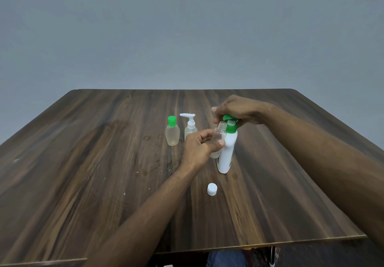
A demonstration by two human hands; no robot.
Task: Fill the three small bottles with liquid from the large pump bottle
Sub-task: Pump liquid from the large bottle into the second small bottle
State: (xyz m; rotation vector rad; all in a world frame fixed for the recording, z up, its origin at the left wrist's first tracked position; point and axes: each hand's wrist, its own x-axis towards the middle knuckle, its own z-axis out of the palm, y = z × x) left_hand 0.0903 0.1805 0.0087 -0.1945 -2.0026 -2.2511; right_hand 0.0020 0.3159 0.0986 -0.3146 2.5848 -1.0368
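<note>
At mid-table, left hand (199, 145) grips the uncapped clear small bottle (218, 136), mouth under the nozzle of the large pump bottle (227, 152). Right hand (234, 110) curls over the green pump head (228, 118). Filling step; next needs a steady press, mouth aligned. White cap (212, 189) lies nearer.

Wide bare wood is seen on the left of the table (83, 162) and along its near edge. The middle is blocked by two small bottles (172, 133), the big white bottle (227, 152) and a white cap (212, 189) nearer in.
</note>
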